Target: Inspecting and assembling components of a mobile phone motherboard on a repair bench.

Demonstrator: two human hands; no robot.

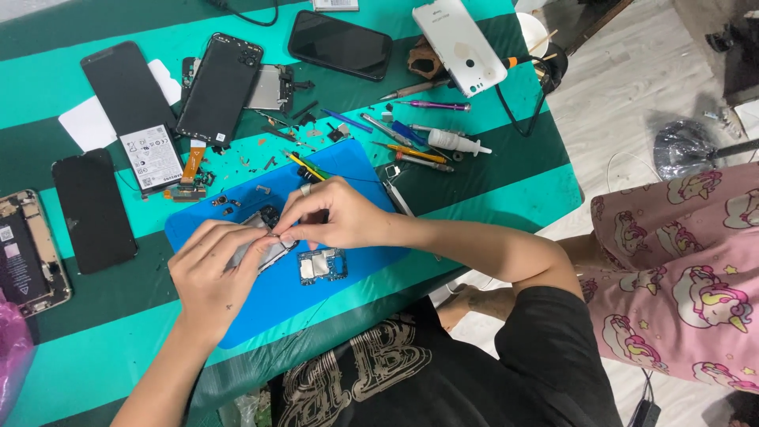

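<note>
— Holding what, at the centre? Lying where?

— Gripping a small metal phone part (pixel 265 251) over the blue work mat (pixel 356 170), left hand (pixel 212 273) closing around it from below. Right hand (pixel 332 215) pinching its top edge with the fingertips (pixel 286 235).

— Lying beside it?

— Resting just next to it on the mat, a bare circuit board (pixel 322 265). Behind, near the mat's far edge, yellow tweezers (pixel 307 167), screwdrivers (pixel 431 104) and a small glue bottle (pixel 457 141). Further left, a phone back cover (pixel 219 87) and a battery (pixel 152 156).

— Doing this well, how?

— Probably keeping the part low above the mat, pinching lightly, not bending it. Watching also the tiny screws scattered near.
</note>
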